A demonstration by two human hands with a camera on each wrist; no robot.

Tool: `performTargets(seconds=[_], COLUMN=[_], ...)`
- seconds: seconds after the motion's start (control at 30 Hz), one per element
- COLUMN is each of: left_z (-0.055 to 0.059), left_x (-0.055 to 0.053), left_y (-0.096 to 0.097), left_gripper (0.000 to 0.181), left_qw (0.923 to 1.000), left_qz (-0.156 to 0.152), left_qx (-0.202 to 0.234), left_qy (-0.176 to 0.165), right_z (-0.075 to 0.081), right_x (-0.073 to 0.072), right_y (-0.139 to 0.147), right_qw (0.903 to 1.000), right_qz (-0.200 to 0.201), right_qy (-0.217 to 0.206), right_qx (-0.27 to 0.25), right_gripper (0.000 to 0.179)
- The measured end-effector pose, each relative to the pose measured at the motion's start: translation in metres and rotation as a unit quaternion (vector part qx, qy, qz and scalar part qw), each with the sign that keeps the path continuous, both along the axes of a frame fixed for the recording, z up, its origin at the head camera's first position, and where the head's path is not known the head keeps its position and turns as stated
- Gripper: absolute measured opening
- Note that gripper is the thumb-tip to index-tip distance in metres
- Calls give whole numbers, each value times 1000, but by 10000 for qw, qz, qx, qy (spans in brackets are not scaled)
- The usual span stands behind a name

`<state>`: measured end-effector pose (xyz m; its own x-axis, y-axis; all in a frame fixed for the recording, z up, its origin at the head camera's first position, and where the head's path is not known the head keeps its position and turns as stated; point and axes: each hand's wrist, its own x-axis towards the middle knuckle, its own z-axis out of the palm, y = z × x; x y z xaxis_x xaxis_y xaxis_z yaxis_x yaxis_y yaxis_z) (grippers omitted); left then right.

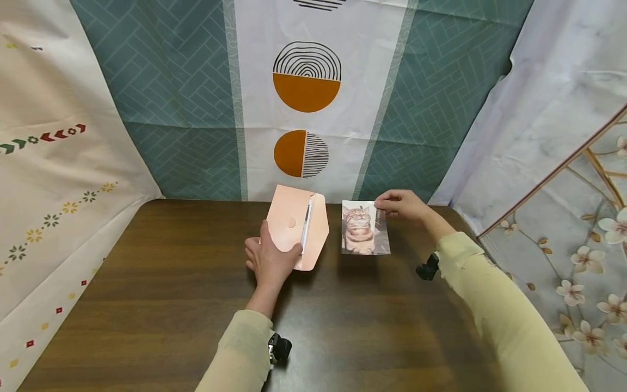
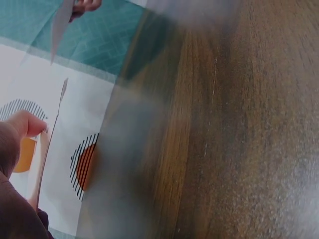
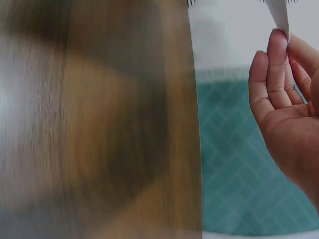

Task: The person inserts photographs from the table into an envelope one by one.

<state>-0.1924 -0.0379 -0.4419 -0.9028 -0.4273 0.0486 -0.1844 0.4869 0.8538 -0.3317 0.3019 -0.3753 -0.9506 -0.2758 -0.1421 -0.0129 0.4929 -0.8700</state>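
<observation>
In the head view my left hand (image 1: 273, 258) grips a pink envelope (image 1: 286, 218) by its lower part, thumb over the front. The envelope's flap is unfolded to the right, and a pale edge of something inside shows in its opening. Seen from the left wrist, the envelope (image 2: 42, 159) is almost edge-on beside the thumb. My right hand (image 1: 403, 206) pinches the upper right corner of a cat photo card (image 1: 359, 231), which hangs upright to the right of the envelope. In the right wrist view, the fingertips (image 3: 277, 42) meet at the card's corner (image 3: 279, 15).
Both hands are over a dark brown wooden table (image 1: 196, 326). A patterned teal and white cloth (image 1: 196, 163) hangs behind its far edge. Floral fabric (image 1: 588, 272) stands along the right side and a cream patterned cloth (image 1: 49, 190) along the left.
</observation>
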Motion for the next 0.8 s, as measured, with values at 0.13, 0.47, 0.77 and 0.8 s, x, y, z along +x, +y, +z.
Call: performTargets(seconds=[0.13,0.47,0.77,0.8], left_z=[-1,0,-1,-1], left_x=[0,1,-1,-1], left_y=[1,3,5,5], left_gripper=[105,106,105,105], left_qw=[10000,10000,10000,10000], left_qz=[4,-3,-8,-7], left_qx=[-13,-11,-45,-45], left_qy=[4,50,64,58], right_z=[-3,-8,-16,-17], right_x=[-6,-11,-15,-14], right_y=[-23,-66,-78,-79], right_qw=[9995,9974,9966,9965], right_qz=[214,584,749,771], right_qy=[-45,-133,-154,-150], right_qx=[-238,-402,-304,-281], right_gripper=[29,23,23,23])
